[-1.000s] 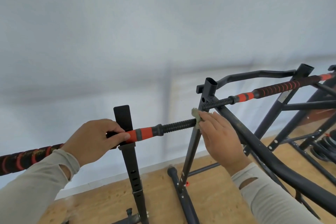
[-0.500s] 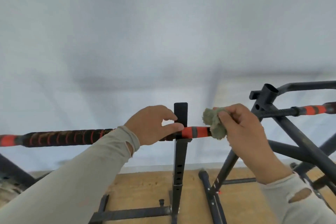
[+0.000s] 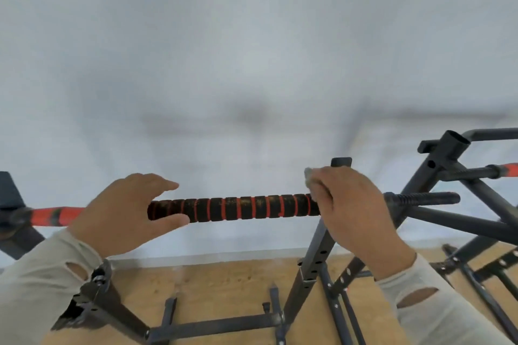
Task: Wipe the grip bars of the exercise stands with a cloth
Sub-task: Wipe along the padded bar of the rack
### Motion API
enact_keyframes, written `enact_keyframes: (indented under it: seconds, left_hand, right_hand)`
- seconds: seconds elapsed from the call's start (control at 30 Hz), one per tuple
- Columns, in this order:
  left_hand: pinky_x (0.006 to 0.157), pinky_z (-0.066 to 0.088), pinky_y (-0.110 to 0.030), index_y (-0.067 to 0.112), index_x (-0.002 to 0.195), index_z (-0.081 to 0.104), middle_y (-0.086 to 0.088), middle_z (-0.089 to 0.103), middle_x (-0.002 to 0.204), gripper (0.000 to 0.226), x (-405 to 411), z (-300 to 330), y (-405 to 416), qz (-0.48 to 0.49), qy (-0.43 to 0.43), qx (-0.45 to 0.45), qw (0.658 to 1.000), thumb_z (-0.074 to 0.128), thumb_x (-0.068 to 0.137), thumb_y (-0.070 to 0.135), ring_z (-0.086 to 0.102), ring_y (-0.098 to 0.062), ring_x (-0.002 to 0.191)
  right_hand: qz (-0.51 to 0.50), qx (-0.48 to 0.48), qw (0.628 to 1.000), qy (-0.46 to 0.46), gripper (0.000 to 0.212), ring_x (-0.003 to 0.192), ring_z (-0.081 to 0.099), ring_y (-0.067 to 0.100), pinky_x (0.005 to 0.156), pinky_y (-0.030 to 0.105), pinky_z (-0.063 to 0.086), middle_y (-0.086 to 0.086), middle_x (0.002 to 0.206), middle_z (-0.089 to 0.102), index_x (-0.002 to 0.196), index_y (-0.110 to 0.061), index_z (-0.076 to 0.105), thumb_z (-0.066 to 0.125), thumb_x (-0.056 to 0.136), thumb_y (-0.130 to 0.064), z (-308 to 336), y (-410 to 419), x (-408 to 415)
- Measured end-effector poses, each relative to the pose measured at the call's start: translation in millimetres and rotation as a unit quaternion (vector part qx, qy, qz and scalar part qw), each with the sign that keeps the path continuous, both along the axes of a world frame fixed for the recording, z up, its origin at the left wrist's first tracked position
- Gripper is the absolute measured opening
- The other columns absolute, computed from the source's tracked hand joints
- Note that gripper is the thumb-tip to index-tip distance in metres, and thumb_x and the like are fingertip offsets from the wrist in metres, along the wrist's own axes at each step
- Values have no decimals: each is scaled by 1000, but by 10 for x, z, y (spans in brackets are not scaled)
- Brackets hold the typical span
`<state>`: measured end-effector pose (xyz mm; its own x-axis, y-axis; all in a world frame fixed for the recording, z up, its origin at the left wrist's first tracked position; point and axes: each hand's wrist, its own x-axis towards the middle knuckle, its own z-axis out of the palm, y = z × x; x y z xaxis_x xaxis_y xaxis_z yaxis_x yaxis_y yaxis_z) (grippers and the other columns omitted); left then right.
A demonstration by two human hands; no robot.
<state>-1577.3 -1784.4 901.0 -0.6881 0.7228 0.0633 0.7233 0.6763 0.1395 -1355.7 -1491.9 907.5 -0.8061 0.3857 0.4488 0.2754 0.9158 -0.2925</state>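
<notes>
A black grip bar (image 3: 235, 209) with orange spiral stripes runs across the middle of the view, resting on a dark metal stand. My left hand (image 3: 126, 213) is at the grip's left end, fingers straight above it and thumb below, loosely around the bar without clasping it. My right hand (image 3: 350, 207) wraps the grip's right end, holding a grey-green cloth (image 3: 309, 173) against it; only a corner of the cloth shows above my fingers. The bar's threaded black end (image 3: 420, 199) sticks out to the right of my hand.
The stand's upright (image 3: 316, 255) and base (image 3: 213, 325) sit on a wooden floor. A second black frame (image 3: 448, 154) with another orange-marked bar (image 3: 504, 169) stands at the right. An orange section of bar (image 3: 56, 216) runs left. A white wall is behind.
The view has swung left along the bar. My right hand with the cloth moved from the orange collar onto the striped grip. My left hand released its hold and shifted left, fingers now straightened.
</notes>
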Motion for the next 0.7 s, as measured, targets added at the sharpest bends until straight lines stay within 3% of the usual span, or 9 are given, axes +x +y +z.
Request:
enact_keyframes:
  seconds: [0.1,0.2,0.27,0.33,0.43,0.5,0.57,0.63,0.7]
  left_hand:
    - [81,42,-21,45,101,63,28,59,90,77,-171,-179,-16,-60,26,10,998,20,67,99,53,3,89]
    - [70,38,-18,42,91,60,24,54,80,66,-249,-290,-22,-80,27,58,995,30,68,96,50,2,81]
    - [69,39,-18,42,89,60,23,53,79,59,-272,-324,-35,-91,38,74,992,32,71,91,51,0,79]
    - [66,40,-20,42,88,59,22,52,77,57,-297,-339,-42,-100,46,83,990,31,73,89,51,-2,76]
    - [63,38,-23,42,87,57,22,48,75,54,-325,-380,-59,-110,62,92,988,34,75,89,50,-4,73]
    - [65,38,-25,42,88,56,22,48,76,52,-336,-411,-69,-115,68,92,987,36,76,88,50,-6,74]
    - [67,38,-26,41,89,56,21,48,77,49,-342,-409,-63,-115,59,94,987,39,78,86,51,-7,77]
    - [67,37,-26,40,88,57,20,49,78,46,-351,-395,-53,-112,42,90,989,43,79,83,50,-7,79]
    - [64,34,-25,40,86,56,20,49,76,46,-349,-390,-51,-113,42,92,988,43,79,84,50,-7,78]
  right_hand:
    - [0,13,995,-98,15,86,57,7,80,28,52,-16,90,62,104,-31,59,48,102,-42,-199,-141,-89]
    - [-40,18,989,-140,54,118,59,14,95,31,47,-10,127,66,137,-24,56,43,98,-59,-214,-142,-60]
    - [-61,23,984,-163,52,135,51,19,110,36,40,-6,145,57,141,-25,56,42,100,-55,-204,-158,-77]
    - [-80,8,989,-123,38,130,56,20,110,32,37,-4,136,65,130,-24,66,44,104,-41,-256,-233,-142]
    - [-155,-9,987,-47,38,108,65,17,99,32,49,-5,109,73,113,-22,72,37,104,-34,-350,-440,-273]
    - [-203,1,979,-8,35,92,67,17,89,36,56,-4,95,72,105,-20,72,38,106,-32,-380,-624,-372]
    - [-190,19,982,4,32,80,63,16,82,37,55,-6,84,65,96,-21,67,38,108,-31,-421,-897,-561]
    - [-110,32,993,15,27,82,62,15,87,37,53,-7,86,64,97,-21,65,41,109,-28,-475,-1248,-794]
    - [-30,52,998,32,25,105,65,21,103,39,48,0,105,73,111,-13,69,47,107,-24,-583,-1503,-958]
